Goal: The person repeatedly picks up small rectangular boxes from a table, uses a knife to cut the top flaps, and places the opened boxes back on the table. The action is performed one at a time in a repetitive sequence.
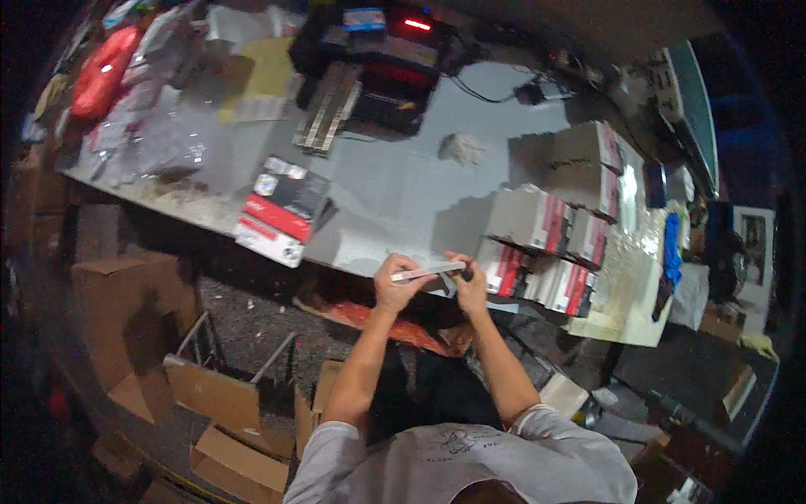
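Observation:
Both hands are raised at the table's front edge, gripping a thin, flat, pale piece (pixel 428 271) seen edge-on. My left hand (pixel 396 284) pinches its left end. At the other end, the fingers of my right hand (pixel 471 287) close around it, next to a small dark part (pixel 467 273) that I cannot make out. Just right of my right hand stand several small white, red and black boxes (pixel 506 270) in a row. Farther left, a flat red, black and white carton (pixel 284 210) lies across the table edge.
Stacked boxes (pixel 527 220) rise at the right of the grey table (pixel 382 197). A black machine with a red display (pixel 395 71) stands at the back, beside long strips (pixel 329 109). Clear plastic bags (pixel 159 139) cover the left end. Open cardboard boxes (pixel 138 311) sit below on the left.

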Motion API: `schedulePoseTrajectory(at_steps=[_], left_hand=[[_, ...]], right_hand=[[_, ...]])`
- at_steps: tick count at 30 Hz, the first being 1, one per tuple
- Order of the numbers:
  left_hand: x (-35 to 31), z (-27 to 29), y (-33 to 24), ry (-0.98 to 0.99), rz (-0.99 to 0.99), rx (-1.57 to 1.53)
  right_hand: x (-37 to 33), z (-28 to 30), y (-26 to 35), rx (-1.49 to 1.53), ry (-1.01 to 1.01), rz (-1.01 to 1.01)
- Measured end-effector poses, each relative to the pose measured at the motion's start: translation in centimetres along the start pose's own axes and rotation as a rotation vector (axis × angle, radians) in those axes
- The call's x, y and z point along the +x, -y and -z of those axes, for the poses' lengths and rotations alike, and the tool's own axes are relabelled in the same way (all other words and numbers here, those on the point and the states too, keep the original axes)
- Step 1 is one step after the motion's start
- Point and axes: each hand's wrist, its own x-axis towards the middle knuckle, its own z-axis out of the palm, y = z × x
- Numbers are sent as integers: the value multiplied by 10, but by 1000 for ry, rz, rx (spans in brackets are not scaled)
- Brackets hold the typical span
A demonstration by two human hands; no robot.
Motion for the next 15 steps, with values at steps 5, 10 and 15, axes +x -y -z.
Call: schedulePoseTrajectory(at_steps=[5, 10, 15], left_hand=[[-14, -17, 24, -15, 8, 21], [-46, -21, -1, -243, 647, 94], [-72, -48, 14, -492, 871, -55]], right_hand=[[-10, 16, -11, -216, -56, -209], [-47, 32, 44, -578, -51, -64], [-77, 45, 70, -944, 71, -286]])
